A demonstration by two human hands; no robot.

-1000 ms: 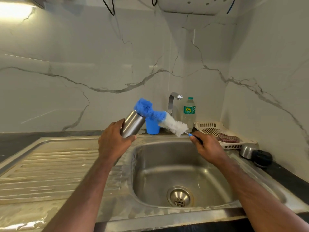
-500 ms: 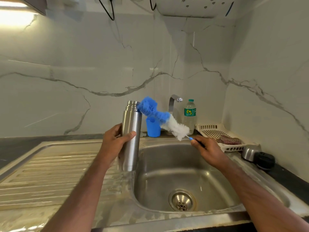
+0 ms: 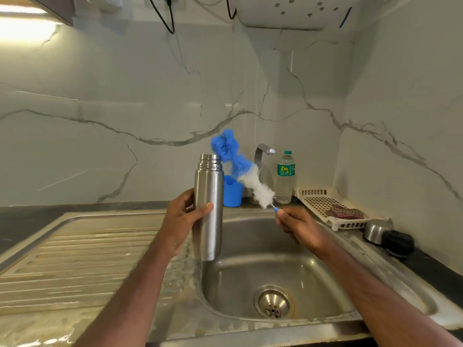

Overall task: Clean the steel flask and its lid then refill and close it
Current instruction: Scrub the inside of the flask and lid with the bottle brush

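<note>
Scrubbing is only starting, I judge: the left hand (image 3: pixel 184 221) is gripping the open steel flask (image 3: pixel 209 209) upright over the sink (image 3: pixel 273 266), the right hand (image 3: pixel 297 225) is pinching the bottle brush (image 3: pixel 240 169) beside its mouth, while the lid (image 3: pixel 387 235) is lying on the tabletop, with refilling and closing undone.
</note>
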